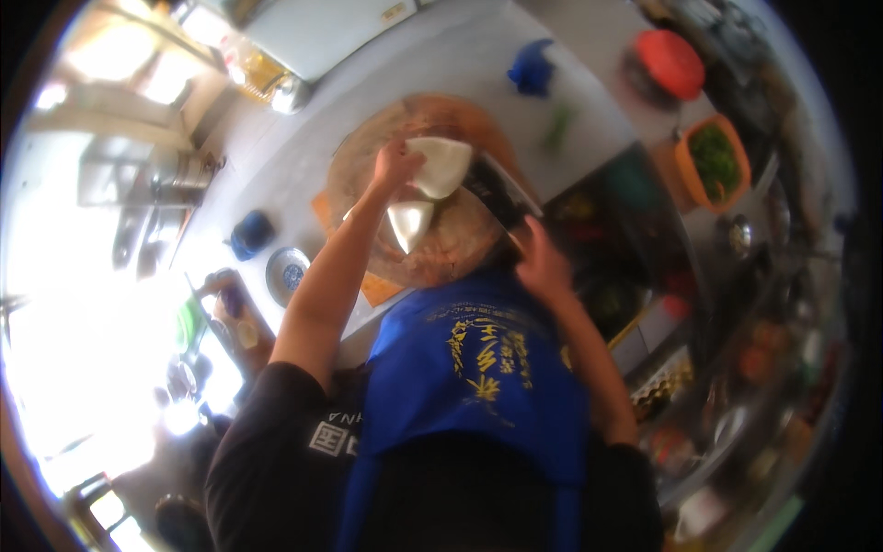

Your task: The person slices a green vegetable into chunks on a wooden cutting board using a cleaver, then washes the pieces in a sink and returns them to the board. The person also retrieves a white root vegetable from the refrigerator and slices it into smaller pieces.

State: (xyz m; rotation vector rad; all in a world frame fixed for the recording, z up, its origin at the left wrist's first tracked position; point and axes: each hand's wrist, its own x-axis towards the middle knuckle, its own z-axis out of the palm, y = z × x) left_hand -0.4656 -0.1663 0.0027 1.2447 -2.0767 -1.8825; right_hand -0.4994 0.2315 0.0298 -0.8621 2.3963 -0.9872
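A round wooden chopping block (pixel 441 248) stands on the counter before me. Over it, my left hand (pixel 400 165) grips the edge of a large pale white piece (pixel 439 167), probably food. A smaller white wedge-shaped piece (pixel 410 224) lies on the block just below. My right hand (pixel 541 262) is closed around the handle of a cleaver (pixel 500 193), whose dark, broad blade reaches over the block's right side, close to the large white piece. The exact grip of the right fingers is blurred.
On the counter are a blue cloth-like item (pixel 532 67), a green scrap (pixel 559 126), a blue-patterned plate (pixel 286 276) and another blue object (pixel 252 234). To the right stand a red lid or bowl (pixel 669 63) and an orange container of chopped greens (pixel 714 162).
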